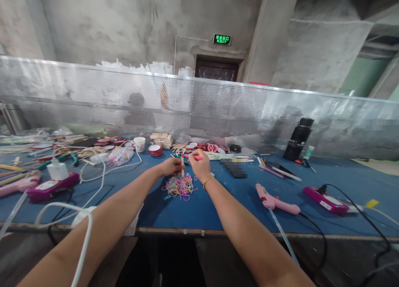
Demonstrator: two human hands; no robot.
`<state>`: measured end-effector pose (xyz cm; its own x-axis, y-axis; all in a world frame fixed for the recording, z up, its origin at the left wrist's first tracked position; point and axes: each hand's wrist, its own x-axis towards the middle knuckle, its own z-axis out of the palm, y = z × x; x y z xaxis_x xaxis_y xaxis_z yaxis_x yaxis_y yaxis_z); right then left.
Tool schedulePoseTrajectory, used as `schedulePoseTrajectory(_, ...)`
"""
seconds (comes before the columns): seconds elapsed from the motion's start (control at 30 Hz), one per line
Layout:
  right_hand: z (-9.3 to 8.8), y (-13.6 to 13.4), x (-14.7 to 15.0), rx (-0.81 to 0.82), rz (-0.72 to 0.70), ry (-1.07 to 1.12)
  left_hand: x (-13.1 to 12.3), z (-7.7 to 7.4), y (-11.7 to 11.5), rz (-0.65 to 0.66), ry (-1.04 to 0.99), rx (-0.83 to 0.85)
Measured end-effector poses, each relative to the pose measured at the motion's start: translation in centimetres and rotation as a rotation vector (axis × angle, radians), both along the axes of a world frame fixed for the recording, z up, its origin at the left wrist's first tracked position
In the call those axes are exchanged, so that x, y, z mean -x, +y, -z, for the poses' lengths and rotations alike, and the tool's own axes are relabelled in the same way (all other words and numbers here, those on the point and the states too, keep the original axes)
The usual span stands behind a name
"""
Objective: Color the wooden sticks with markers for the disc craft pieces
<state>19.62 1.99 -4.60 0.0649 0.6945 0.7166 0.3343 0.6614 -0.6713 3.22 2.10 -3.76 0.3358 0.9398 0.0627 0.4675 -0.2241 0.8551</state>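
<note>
Both my arms reach out over a blue table (311, 187). My left hand (171, 166) is closed around a thin wooden stick (182, 167) held upright. My right hand (199, 164), with a gold bracelet on the wrist, pinches a small pink-red thing (197, 157) at the top of that stick; I cannot make out what it is. Just below both hands lies a heap of several small coloured rubber bands (179, 186) on the blue top.
A pink glue gun (274, 202) lies to the right, a magenta power strip (326, 197) beyond it, another (51, 187) at left with white cables. Black bottle (297, 139), white cup (139, 144), red tape rolls, sticks along the back. A perforated metal screen (218, 104) closes the far edge.
</note>
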Motion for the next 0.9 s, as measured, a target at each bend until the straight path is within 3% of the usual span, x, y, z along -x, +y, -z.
schedulePoseTrajectory(0.9,-0.09,-0.21,0.08,-0.014,-0.038,0.013,0.32,0.38,0.45,0.02,0.029,-0.021)
